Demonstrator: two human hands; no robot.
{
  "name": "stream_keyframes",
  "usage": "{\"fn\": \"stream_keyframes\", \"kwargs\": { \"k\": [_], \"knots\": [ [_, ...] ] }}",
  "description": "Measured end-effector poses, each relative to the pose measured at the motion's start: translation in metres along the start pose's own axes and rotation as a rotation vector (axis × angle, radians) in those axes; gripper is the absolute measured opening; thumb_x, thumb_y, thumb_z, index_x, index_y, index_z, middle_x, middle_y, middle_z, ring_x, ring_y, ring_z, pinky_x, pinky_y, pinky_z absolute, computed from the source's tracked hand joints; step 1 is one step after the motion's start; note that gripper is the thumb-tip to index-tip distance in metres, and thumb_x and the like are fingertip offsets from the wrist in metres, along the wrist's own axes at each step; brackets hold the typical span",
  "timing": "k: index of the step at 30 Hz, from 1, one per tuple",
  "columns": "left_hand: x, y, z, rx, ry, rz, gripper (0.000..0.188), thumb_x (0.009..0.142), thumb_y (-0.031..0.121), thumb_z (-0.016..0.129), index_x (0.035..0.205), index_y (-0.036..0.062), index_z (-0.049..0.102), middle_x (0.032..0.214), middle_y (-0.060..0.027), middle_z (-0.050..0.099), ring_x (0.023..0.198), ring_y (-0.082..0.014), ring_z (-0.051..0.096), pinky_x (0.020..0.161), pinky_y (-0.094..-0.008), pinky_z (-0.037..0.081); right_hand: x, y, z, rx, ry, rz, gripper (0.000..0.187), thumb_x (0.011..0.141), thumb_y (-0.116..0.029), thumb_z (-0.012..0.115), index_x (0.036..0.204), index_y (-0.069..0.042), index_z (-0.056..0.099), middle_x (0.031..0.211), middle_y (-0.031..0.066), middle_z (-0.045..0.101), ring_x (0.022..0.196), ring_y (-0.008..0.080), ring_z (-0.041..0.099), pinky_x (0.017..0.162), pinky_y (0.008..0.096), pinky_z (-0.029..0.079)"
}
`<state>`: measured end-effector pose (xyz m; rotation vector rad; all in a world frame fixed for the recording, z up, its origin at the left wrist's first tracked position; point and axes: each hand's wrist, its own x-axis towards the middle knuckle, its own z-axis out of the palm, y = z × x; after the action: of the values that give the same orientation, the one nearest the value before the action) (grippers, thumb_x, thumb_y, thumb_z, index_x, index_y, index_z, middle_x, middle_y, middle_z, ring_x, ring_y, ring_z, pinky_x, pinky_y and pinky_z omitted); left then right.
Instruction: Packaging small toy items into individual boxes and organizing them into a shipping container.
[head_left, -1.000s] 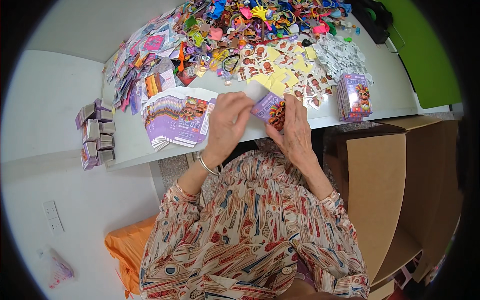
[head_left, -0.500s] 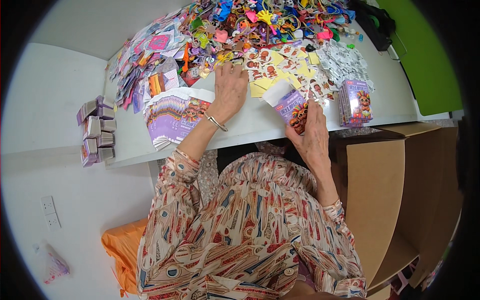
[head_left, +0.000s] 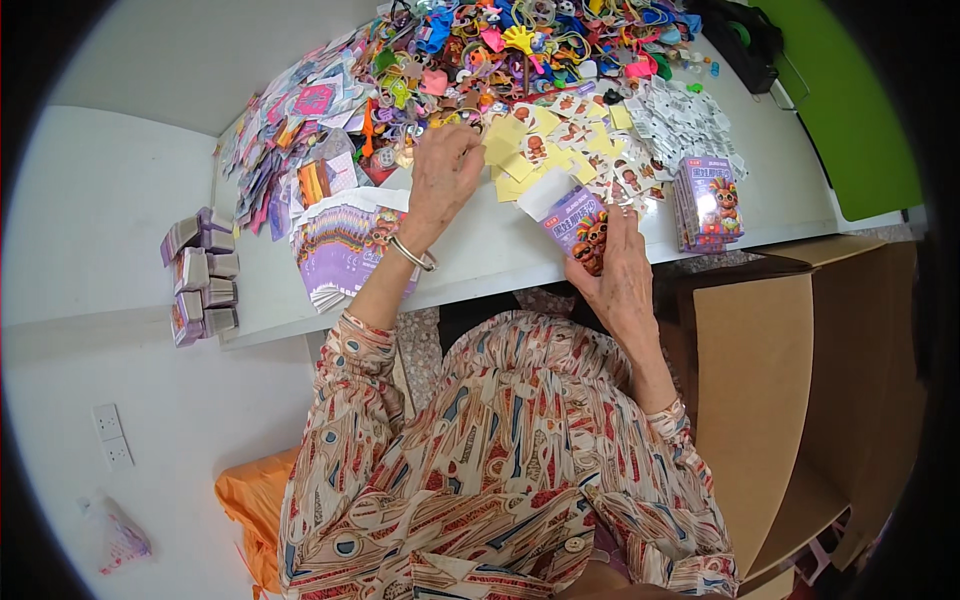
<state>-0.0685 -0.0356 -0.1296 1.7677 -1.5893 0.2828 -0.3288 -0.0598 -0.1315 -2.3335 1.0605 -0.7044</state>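
Note:
My right hand [head_left: 618,265] is closed round a small purple printed carton [head_left: 578,230], tilted, its white flap standing up at the top. My left hand [head_left: 442,180] has its fingers bent together, and a pale yellow card [head_left: 503,142] sits at its fingertips, seemingly pinched there. Behind both hands spreads a loose pile of sticker cards [head_left: 570,132], some with brown cartoon figures up, others yellow side up. Beside my left wrist lies a fanned stack of flat purple cartons [head_left: 335,245], partly covered by my forearm.
A heap of small colourful toys [head_left: 500,50] fills the back of the table, with shiny packets [head_left: 300,110] at left and white sachets [head_left: 685,120] at right. Upright purple boxes [head_left: 712,205] stand at right; more boxes [head_left: 205,275] sit at the left edge. A large cardboard box [head_left: 755,400] is below right.
My left hand has drawn back slightly from the toys and cards, its fingers now bent, with a yellow card at the tips. The right hand still holds the carton in nearly the same place.

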Motion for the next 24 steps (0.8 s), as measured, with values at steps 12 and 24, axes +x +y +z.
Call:
{"fn": "stream_keyframes", "kwargs": {
  "k": [12,24],
  "knots": [
    [0.030,0.023,0.015,-0.633,-0.195,-0.401,0.014,0.084,0.015,0.065,0.088,0.0015,0.067,0.076,-0.0029,0.066,0.071,-0.0094,0.059,0.064,-0.0271,0.045,0.002,0.014,-0.008,0.039,-0.004,0.112,0.072,0.072,-0.019,0.071,0.128,0.008,0.035,0.101,0.0224,0.050,0.094,0.0403,0.052,0.079,0.0453,0.046],
    [0.042,0.057,0.001,-0.418,-0.145,-0.291,0.015,0.083,0.007,0.063,0.096,0.0011,0.066,0.078,-0.0130,0.068,0.065,-0.0131,0.063,0.061,-0.0262,0.047,0.006,0.021,-0.009,0.036,0.034,0.117,0.073,0.072,-0.019,0.072,0.129,0.008,0.035,0.099,0.0209,0.050,0.093,0.0386,0.053,0.079,0.0446,0.046]
  ]
}}
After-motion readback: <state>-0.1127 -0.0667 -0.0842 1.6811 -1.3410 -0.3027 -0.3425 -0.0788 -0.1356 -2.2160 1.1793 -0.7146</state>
